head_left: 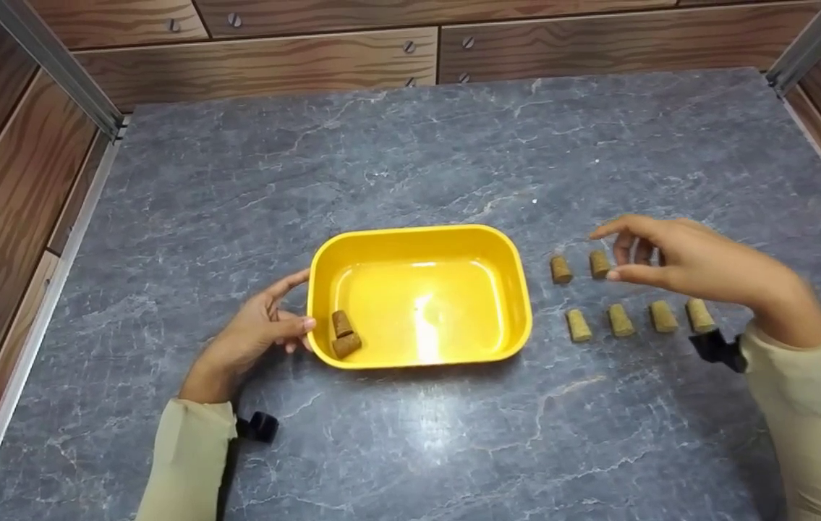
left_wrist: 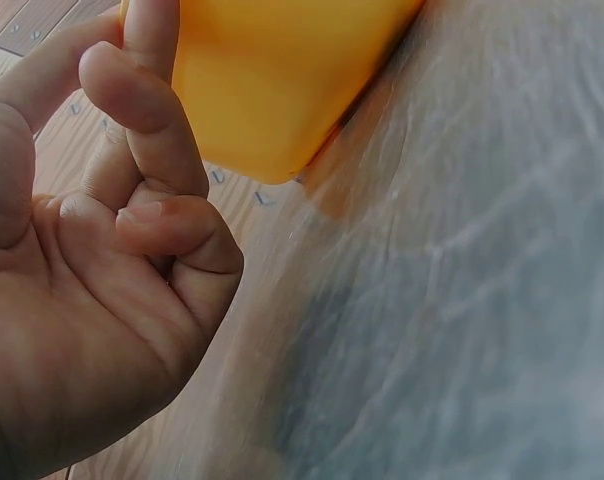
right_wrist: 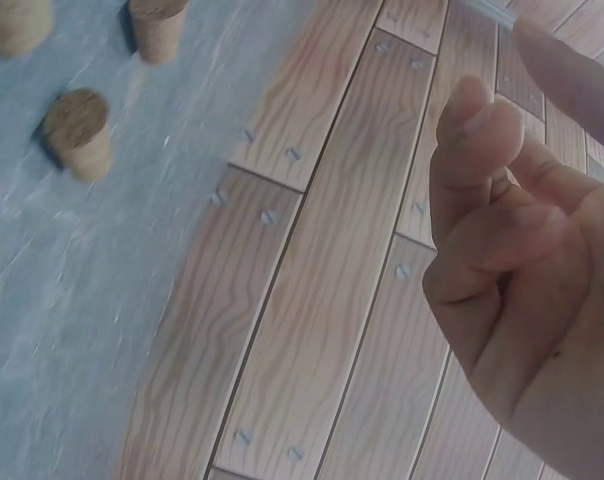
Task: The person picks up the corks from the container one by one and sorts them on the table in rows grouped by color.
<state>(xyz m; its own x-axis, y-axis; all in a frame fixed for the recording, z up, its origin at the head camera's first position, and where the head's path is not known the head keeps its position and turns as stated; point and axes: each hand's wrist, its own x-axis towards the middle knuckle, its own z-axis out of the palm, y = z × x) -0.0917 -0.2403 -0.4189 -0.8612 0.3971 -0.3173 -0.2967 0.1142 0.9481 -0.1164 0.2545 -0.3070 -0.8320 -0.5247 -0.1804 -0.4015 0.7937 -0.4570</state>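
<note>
A yellow plastic tub (head_left: 417,365) stands mid-table, with two brown corks (head_left: 346,345) lying in its near left corner. My left hand (head_left: 258,322) holds the tub's left side, thumb at the rim and index finger along the outside; in the left wrist view the tub (left_wrist: 272,90) rises past curled fingers. Right of the tub, my right hand (head_left: 685,257) hovers with thumb and index finger apart and nothing between them. Its thumb tip is close to a brown cork (head_left: 599,264). Another brown cork (head_left: 560,268) stands to the left of that one.
Several paler corks stand in a nearer row, from the leftmost cork (head_left: 578,325) to the rightmost cork (head_left: 699,315), beside the right wrist's black camera mount (head_left: 717,350). Wood-patterned panels (head_left: 258,61) border the grey marbled table (head_left: 381,166).
</note>
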